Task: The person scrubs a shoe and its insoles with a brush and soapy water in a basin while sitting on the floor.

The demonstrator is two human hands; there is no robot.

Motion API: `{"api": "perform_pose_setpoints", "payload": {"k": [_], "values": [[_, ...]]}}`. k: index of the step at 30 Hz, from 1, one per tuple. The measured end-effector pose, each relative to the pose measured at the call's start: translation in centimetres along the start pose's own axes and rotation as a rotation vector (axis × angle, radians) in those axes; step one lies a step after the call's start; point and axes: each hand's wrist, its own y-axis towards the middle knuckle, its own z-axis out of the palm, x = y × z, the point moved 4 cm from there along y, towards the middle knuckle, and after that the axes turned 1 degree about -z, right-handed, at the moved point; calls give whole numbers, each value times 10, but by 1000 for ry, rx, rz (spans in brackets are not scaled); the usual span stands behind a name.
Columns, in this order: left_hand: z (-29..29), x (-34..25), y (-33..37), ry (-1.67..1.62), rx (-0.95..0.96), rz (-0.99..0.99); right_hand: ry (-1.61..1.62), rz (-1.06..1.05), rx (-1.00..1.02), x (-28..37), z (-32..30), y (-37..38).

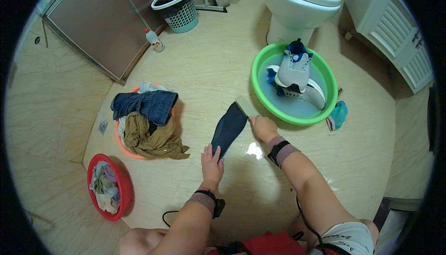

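Observation:
A long dark blue shoe insole (231, 127) lies on the tiled floor in front of me. My left hand (212, 165) holds its near end, with the fingers over the edge of it. In my right hand (263, 128) is a pale scrubbing brush (244, 106), gripped at its right end. The brush rests across the far end of the insole. Beyond my right hand stands a green basin (331, 98) of cloudy water. A grey-and-blue sneaker (293, 71) sits upright in it, leaning on another shoe that is partly under water.
Left are an orange basin (121, 145) heaped with clothes and a red basin (124, 194) of laundry. A bottle (154, 41) and a bin (182, 19) stand behind. The toilet (297, 1) is beyond the green basin; a teal cloth (339, 114) lies beside it.

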Motion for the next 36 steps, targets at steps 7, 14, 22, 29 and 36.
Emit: {"api": "perform_pose_setpoints", "payload": {"k": [7, 14, 22, 29, 36], "values": [[-5, 14, 2, -58, 20, -75, -199, -460, 405, 51, 40, -62], [3, 9, 9, -112, -22, -82, 7, -177, 124, 7, 4, 21], [-5, 4, 9, -141, -11, -67, -196, -290, 250, 20, 31, -6], [-4, 10, 10, -153, -54, -67, -130, -336, 205, 17, 42, -16], [-2, 2, 14, -155, -17, -81, 65, -158, 144, 4, 9, 29]]}}
